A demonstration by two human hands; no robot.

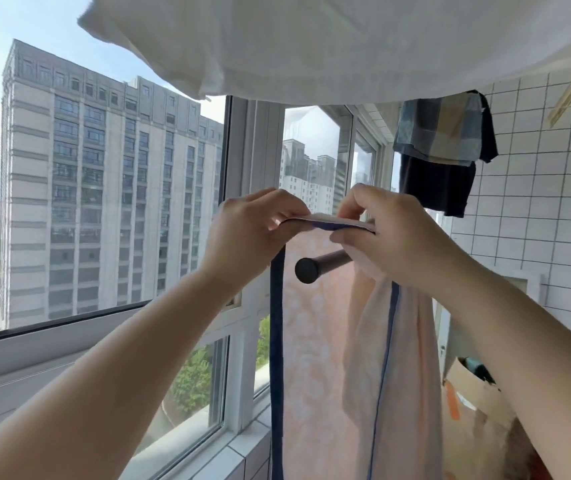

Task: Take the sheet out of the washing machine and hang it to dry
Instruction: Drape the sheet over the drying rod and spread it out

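One pale peach patterned cotton sheet with a dark blue border (pixel 315 341) hangs over one dark round metal drying rod (pixel 322 265), falling in two lengths, one on each side of the rod (the nearer length is bunched into folds). Two hands hold the sheet's top edge just above the rod's capped end. The left hand (pixel 253 223) pinches the edge between thumb and curled fingers; the right hand (pixel 381 233) pinches the same edge just beside it. The blue border runs down from the left hand. Overhead hangs one large white cloth (pixel 329 39). To the right, against the white tiled wall (pixel 537 220), hang one checked blue-and-tan garment (pixel 440 129) and one dark garment (pixel 436 185) below it.
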